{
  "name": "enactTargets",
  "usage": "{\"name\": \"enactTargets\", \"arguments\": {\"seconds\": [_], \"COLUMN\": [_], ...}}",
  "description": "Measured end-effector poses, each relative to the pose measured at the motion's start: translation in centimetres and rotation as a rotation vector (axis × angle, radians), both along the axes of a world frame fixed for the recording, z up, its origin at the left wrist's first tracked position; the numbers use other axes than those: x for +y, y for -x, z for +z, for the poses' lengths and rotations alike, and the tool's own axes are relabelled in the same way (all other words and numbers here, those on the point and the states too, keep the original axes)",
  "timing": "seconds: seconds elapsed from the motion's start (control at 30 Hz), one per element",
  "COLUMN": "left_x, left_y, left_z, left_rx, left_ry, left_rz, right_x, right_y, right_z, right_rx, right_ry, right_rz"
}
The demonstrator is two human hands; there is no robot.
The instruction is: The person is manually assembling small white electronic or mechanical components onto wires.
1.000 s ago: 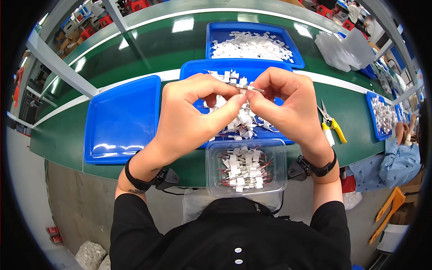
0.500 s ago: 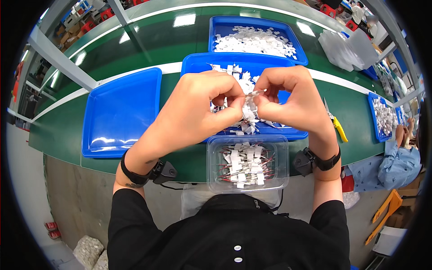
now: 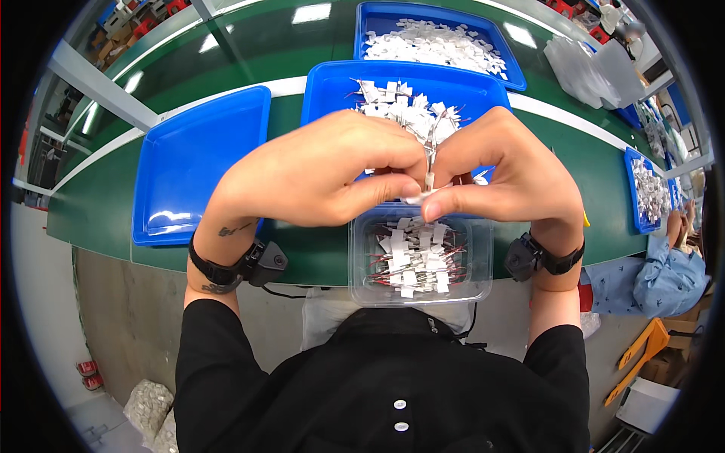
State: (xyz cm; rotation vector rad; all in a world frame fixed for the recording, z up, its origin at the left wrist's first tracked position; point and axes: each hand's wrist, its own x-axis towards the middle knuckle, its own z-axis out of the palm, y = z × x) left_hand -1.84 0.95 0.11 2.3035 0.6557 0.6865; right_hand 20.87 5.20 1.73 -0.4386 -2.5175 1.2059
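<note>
Both my hands meet above the near edge of the middle blue tray [image 3: 321,83], just beyond a clear plastic box [image 3: 358,264]. My left hand [image 3: 325,170] is closed, thumb and fingers pinching the near end of a wire lead with a white tag [image 3: 430,162]. My right hand [image 3: 513,170] pinches the same spot from the other side, thumb tip close to the left thumb. The lead stands up between the fingers, its wires pointing away from me. Fingertips partly hide the white tag. Tagged wire leads [image 3: 411,257] lie piled in the clear box, and more fill the tray.
A blue tray [image 3: 200,166] with a bare bottom stands at left. Farther back, another blue tray [image 3: 362,38] holds small white pieces. Clear plastic bags [image 3: 581,72] lie at far right. A person in blue [image 3: 668,279] works at right by a filled tray [image 3: 633,177].
My hands have come closer together and nearer to me. The lead has turned from nearly level to upright. The view has shifted slightly, raising the trays in the picture.
</note>
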Motion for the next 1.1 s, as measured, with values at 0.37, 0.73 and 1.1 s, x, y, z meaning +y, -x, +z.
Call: {"name": "enactTargets", "arguments": {"seconds": [0.37,0.73,1.1], "left_x": [1.5,1.0,2.7], "left_y": [0.2,-0.4,-0.9], "left_z": [-1.7,-1.0,-0.5], "left_rx": [0.21,0.107,0.066], "left_ry": [-0.359,-0.258,-0.224], "left_rz": [0.436,0.369,0.355], "right_x": [-3.1,-1.6,1.2], "right_y": [1.0,0.2,-0.8], "right_z": [-3.4,-0.7,-2.0], "right_rx": [-0.632,-0.527,-0.324], "right_ry": [-0.526,-0.398,-0.271], "right_rz": [0.221,0.162,0.237]}}
